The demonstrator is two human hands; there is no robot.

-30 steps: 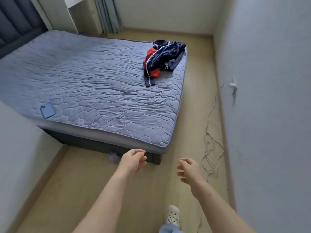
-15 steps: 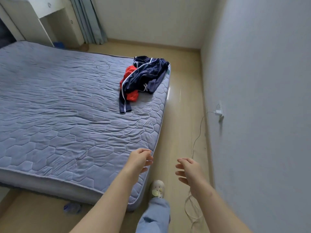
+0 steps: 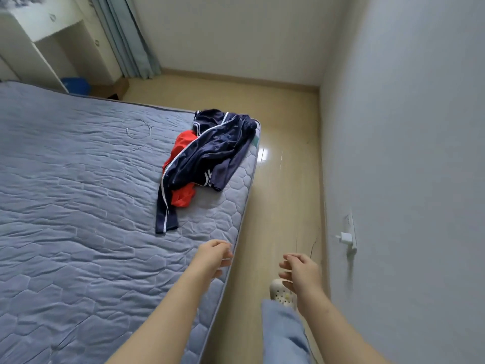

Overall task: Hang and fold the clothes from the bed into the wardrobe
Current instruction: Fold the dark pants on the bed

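Closing in on the pile, the person is walking up the right side of the bed (image 3: 78,219), and the clothes are now sitting nearer in view than half a second ago. The left hand (image 3: 214,256) is hovering over the bed's right edge and the right hand (image 3: 299,271) is hanging over the floor strip (image 3: 283,166); both are carrying nothing, fingers loosely curled.

By my reading, the task is barely starting. The navy tracksuit piece (image 3: 210,153) is lying crumpled near the bed's far right corner, draping over a red garment (image 3: 183,199), one dark end trailing toward the near side. Neither is being touched, nothing is folded or hung, and the wardrobe is not showing here.

Room for moving is looking tight. The floor strip is running between the bed's right edge and the right wall (image 3: 406,153), with a charger (image 3: 343,237) sticking out of a wall socket just ahead of the right hand and a thin cable (image 3: 313,245) dropping toward the floor. The person's shoe (image 3: 282,292) is stepping close to it, so tripping is looking possible. Farther off, the floor is opening out toward the curtain (image 3: 126,35) and a white cabinet (image 3: 52,35).
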